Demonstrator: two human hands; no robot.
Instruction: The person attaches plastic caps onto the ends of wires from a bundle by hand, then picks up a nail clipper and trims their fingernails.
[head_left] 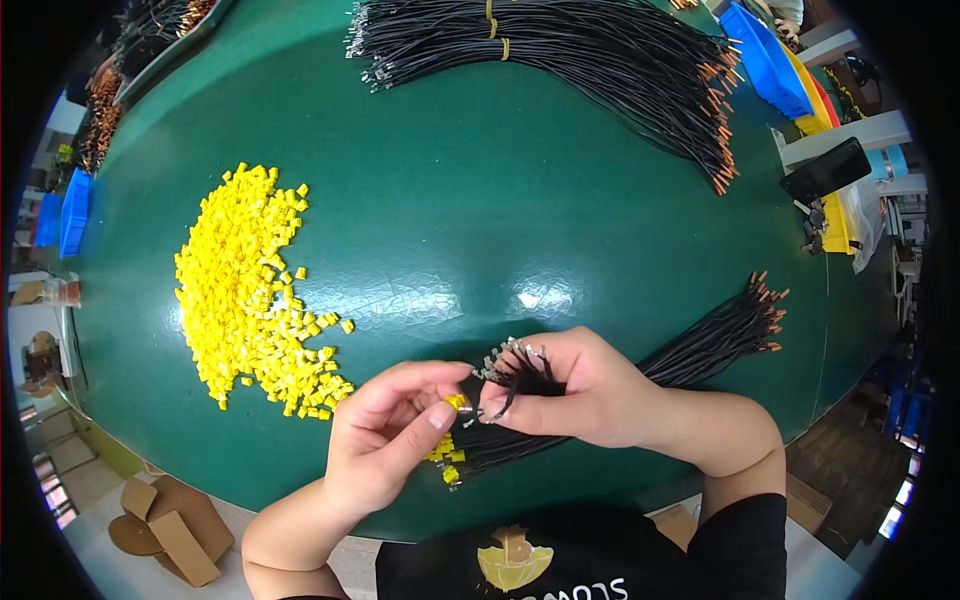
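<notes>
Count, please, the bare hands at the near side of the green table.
2: the left hand pinches a yellow piece; beside it, the right hand holds black wires. Neither hand is hidden.

Smooth glossy table (450, 200), shiny yellow plastic caps (230, 270) toward its left edge, black plastic-looking wires (560, 60) at the far edge with silvery metal terminals (378, 76) and coppery metal ends (725, 150), matt cardboard box (187, 548), matt cloth shirt (640, 550).

The smooth green table (560, 230) is glinting white in patches, the small boxy yellow plastic pieces (235, 290) are shining brightly, the long thin black wires (710, 345) are showing copper-orange tips (773, 310), the silver metal terminals (510, 353) are gleaming, and the black cloth shirt (430, 575) is bearing a yellow umbrella print (515, 562) over white lettering (575, 592)
</notes>
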